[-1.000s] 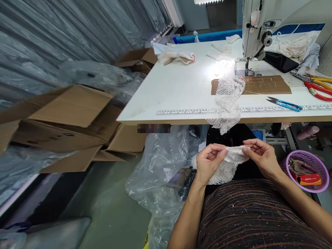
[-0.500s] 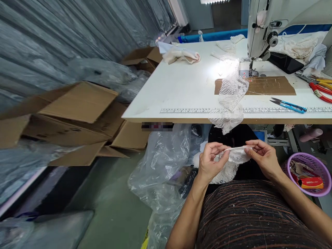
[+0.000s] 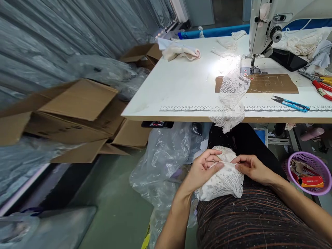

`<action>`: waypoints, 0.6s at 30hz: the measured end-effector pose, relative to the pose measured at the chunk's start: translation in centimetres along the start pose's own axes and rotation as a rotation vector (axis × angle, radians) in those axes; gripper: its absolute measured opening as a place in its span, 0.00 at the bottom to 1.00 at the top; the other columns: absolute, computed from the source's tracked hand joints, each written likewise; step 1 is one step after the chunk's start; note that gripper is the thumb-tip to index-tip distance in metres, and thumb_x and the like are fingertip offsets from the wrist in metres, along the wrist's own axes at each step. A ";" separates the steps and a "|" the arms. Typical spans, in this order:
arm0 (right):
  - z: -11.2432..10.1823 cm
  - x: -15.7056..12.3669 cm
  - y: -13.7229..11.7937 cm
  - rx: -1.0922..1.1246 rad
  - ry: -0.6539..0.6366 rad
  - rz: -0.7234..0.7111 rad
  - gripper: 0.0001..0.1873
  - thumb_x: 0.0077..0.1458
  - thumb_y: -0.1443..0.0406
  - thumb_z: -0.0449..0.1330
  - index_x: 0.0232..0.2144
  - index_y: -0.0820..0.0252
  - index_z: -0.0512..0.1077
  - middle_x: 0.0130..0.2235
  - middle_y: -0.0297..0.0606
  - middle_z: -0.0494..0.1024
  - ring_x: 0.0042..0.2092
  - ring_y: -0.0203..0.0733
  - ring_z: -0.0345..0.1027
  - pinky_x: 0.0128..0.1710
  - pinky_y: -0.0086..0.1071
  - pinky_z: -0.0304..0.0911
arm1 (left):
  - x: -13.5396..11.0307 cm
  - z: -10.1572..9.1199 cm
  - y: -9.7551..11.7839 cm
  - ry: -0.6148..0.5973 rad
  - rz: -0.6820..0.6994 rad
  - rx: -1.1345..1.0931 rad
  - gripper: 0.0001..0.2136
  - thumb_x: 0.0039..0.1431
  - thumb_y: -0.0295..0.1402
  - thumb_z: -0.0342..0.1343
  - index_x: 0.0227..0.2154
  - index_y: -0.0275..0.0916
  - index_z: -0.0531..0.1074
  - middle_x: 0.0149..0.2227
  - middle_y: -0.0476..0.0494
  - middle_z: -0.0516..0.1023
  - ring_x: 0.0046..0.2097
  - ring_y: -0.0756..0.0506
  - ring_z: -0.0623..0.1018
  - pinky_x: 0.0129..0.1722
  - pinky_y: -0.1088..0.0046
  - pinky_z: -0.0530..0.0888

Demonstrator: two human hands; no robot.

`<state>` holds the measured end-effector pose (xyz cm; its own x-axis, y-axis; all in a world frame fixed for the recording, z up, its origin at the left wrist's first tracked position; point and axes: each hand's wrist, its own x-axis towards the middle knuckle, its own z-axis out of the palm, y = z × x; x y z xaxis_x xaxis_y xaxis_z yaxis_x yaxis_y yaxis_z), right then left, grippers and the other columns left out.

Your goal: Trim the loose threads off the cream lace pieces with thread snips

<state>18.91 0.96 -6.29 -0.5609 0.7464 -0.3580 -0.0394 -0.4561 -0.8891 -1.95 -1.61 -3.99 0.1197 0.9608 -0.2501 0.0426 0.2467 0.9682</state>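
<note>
A piece of white lace fabric [image 3: 223, 185] lies bunched over my lap. My left hand [image 3: 203, 170] pinches its upper edge between thumb and fingers. Close by on the right, my right hand [image 3: 250, 168] grips the same edge with thumb and forefinger. More lace shows beyond the fingers, toward my knees. On the table above, another strip of white lace [image 3: 233, 91] trails from beside the sewing machine's [image 3: 261, 31] needle area and hangs over the front edge.
Blue thread snips [image 3: 292, 103] and red-handled pliers [image 3: 323, 89] lie on the white table [image 3: 166, 90]. A dark phone [image 3: 289, 60] is near the machine. A purple basket [image 3: 311, 173] stands at right; cardboard boxes [image 3: 77, 100] and clear plastic bags [image 3: 166, 155] are at left.
Both hands have come nearer my body and shifted left. The lace, which hung below the fingers, is now spread over my lap toward my waist.
</note>
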 end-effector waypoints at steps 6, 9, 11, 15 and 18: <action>0.1 2.8 2.6 -0.133 0.169 -0.041 0.11 0.45 0.59 0.65 0.28 0.62 0.76 0.22 0.29 0.70 0.23 0.30 0.58 0.22 0.25 0.52 | 2.7 -0.9 -3.6 0.308 -0.016 0.130 0.20 0.43 0.35 0.69 0.41 0.37 0.74 0.23 0.52 0.79 0.21 0.53 0.71 0.22 0.79 0.66; -0.3 3.8 3.0 -0.163 0.281 -0.105 0.09 0.47 0.62 0.62 0.31 0.61 0.76 0.27 0.33 0.75 0.28 0.34 0.66 0.27 0.27 0.61 | 4.2 -0.9 -4.8 0.478 0.129 0.152 0.22 0.46 0.36 0.68 0.45 0.37 0.73 0.30 0.47 0.84 0.24 0.52 0.74 0.27 0.76 0.71; -0.5 3.8 3.0 -0.209 0.343 -0.115 0.10 0.48 0.63 0.61 0.33 0.61 0.76 0.31 0.36 0.77 0.32 0.37 0.70 0.30 0.29 0.66 | 4.7 -1.1 -5.2 0.543 0.227 0.168 0.21 0.48 0.37 0.67 0.46 0.38 0.73 0.38 0.42 0.85 0.31 0.50 0.78 0.35 0.73 0.74; -0.7 2.0 1.0 -0.418 0.411 -0.292 0.10 0.53 0.65 0.58 0.36 0.59 0.77 0.38 0.41 0.79 0.37 0.40 0.73 0.36 0.34 0.71 | 4.8 -1.8 -4.8 0.635 0.351 0.186 0.17 0.54 0.40 0.64 0.44 0.38 0.74 0.42 0.38 0.83 0.39 0.47 0.81 0.41 0.70 0.75; -1.6 -0.3 -3.4 -0.675 0.465 -0.678 0.09 0.58 0.66 0.56 0.38 0.55 0.77 0.38 0.41 0.79 0.40 0.43 0.73 0.42 0.39 0.71 | 4.6 -1.9 -3.5 0.681 0.436 0.222 0.14 0.58 0.41 0.61 0.43 0.38 0.75 0.40 0.40 0.82 0.40 0.47 0.81 0.42 0.70 0.76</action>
<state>20.50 3.06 -3.64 -0.2170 0.9207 0.3242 0.3214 0.3810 -0.8669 -3.39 2.17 -8.52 -0.4513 0.8483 0.2768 0.3342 -0.1269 0.9339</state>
